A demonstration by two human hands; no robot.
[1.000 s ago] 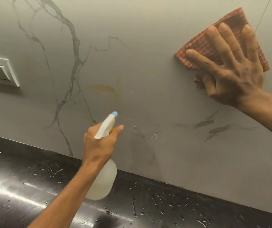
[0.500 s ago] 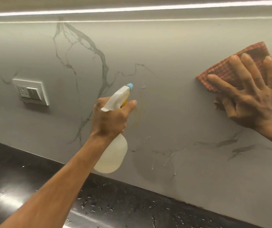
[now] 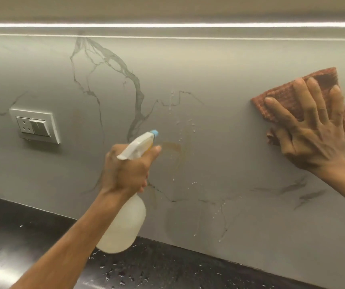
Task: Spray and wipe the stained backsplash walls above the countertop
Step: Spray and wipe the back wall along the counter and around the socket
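My left hand (image 3: 126, 171) grips a translucent spray bottle (image 3: 123, 223) by its white trigger head, the blue nozzle aimed at a brownish stain (image 3: 173, 148) on the grey marbled backsplash (image 3: 219, 84). Fresh droplets speckle the wall around the stain. My right hand (image 3: 311, 132) lies flat with spread fingers, pressing a folded reddish checked cloth (image 3: 280, 101) against the wall at the right. The cloth is partly hidden under the palm.
A white socket and switch plate (image 3: 35, 125) sits on the wall at the left. The black countertop (image 3: 21, 236) below is wet with scattered drops. A light strip (image 3: 167, 25) runs along the top of the backsplash.
The view has tilted upward, showing the light strip. My left hand raised the bottle toward the stain, and new droplets now mark the wall. The right hand stays pressed on the cloth.
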